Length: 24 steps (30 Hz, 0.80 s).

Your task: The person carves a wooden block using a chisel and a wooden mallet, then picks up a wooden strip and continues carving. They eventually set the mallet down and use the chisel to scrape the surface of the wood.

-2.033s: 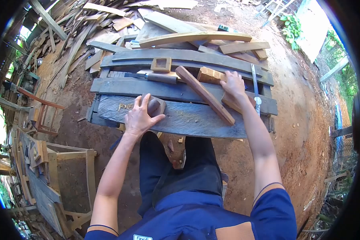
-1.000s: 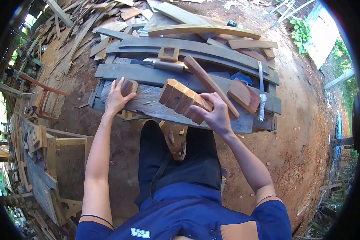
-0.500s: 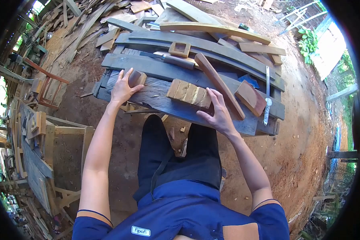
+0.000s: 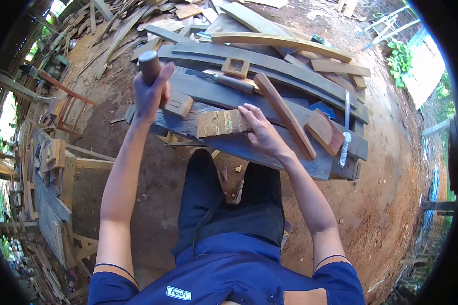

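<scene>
My left hand [image 4: 150, 99] is raised over the bench's left end, closed round a thick round wooden bar [image 4: 148, 66]. Its pale flat end points up towards me, and its lower part is hidden by the fist. Just right of the fist is a small wooden block [image 4: 177, 105] with a rectangle marked on its face. My right hand [image 4: 262, 131] grips the right end of a wood block [image 4: 219, 123], thumb below and fingers on top. That block's rough, notched side faces me, and it is tilted close over the bench's front edge.
On the bench [image 4: 229, 145] lie a chisel [image 4: 234, 84], a square wooden frame [image 4: 235, 67], a long reddish wood strip [image 4: 285, 117], a two-toned block [image 4: 324, 131] and a metal ruler [image 4: 346, 117]. Planks [image 4: 280, 43] are stacked behind. A wooden stand [image 4: 53, 188] is at left.
My left hand has gone from spread fingers over the small block to a raised fist round the bar. My right hand has shifted left and tilted the notched block up.
</scene>
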Each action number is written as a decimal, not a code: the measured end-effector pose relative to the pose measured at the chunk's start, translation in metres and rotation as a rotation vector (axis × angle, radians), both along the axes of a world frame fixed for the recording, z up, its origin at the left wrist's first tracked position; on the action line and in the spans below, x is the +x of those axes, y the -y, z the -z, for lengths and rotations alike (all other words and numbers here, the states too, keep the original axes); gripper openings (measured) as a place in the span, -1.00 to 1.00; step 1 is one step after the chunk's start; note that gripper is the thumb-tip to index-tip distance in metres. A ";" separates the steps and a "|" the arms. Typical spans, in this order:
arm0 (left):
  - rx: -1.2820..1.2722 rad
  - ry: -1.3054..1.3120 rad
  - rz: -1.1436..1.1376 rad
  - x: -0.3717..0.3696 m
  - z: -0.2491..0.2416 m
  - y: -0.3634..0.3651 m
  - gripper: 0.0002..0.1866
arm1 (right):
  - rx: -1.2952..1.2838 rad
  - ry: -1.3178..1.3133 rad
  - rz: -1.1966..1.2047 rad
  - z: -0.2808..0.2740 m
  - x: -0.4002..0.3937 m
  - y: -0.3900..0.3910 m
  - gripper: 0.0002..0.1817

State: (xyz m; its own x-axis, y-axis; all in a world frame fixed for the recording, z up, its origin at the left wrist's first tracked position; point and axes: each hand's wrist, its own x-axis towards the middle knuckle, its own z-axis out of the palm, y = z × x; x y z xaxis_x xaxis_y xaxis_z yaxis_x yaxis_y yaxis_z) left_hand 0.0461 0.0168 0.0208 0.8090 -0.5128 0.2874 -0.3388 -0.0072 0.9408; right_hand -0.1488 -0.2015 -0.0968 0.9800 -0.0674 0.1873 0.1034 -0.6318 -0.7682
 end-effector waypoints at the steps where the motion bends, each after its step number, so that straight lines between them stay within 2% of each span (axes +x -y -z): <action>1: -0.237 -0.059 -0.002 -0.009 -0.007 0.015 -0.70 | -0.143 0.051 0.049 0.002 0.003 -0.005 -0.20; 2: -0.343 -0.115 0.024 -0.018 -0.015 0.023 -0.69 | -0.287 0.103 0.099 0.003 0.006 -0.008 -0.20; 4: -0.549 -0.208 0.101 -0.028 -0.020 0.039 -0.73 | -0.309 0.099 0.126 -0.010 0.001 -0.014 -0.23; 5: -0.549 -0.209 0.092 -0.030 -0.018 0.044 -0.73 | -0.363 0.144 0.202 -0.014 -0.006 -0.013 -0.25; 7: -0.731 -0.333 0.142 -0.034 -0.012 0.051 -0.78 | -0.488 0.180 0.339 -0.019 -0.023 -0.006 -0.28; 10: -0.642 -0.221 0.063 -0.037 -0.001 0.057 -0.78 | -0.682 0.101 0.512 -0.022 -0.050 0.010 -0.30; 13: -0.673 -0.216 0.042 -0.036 0.013 0.065 -0.76 | -0.706 0.037 0.610 -0.014 -0.070 0.024 -0.30; 17: -0.765 -0.174 0.108 -0.035 0.020 0.071 -0.78 | -0.688 -0.025 0.605 0.001 -0.076 0.029 -0.29; 24: -0.761 -0.131 0.233 -0.036 0.023 0.075 -0.73 | -0.661 -0.079 0.655 -0.002 -0.071 0.025 -0.31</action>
State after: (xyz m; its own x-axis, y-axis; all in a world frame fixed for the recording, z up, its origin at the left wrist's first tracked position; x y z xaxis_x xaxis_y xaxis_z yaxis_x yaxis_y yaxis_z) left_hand 0.0104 -0.0577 -0.0018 0.7569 -0.3745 0.5355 -0.1389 0.7085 0.6919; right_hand -0.2201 -0.2263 -0.0943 0.7957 -0.5147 0.3191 -0.4654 -0.8569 -0.2217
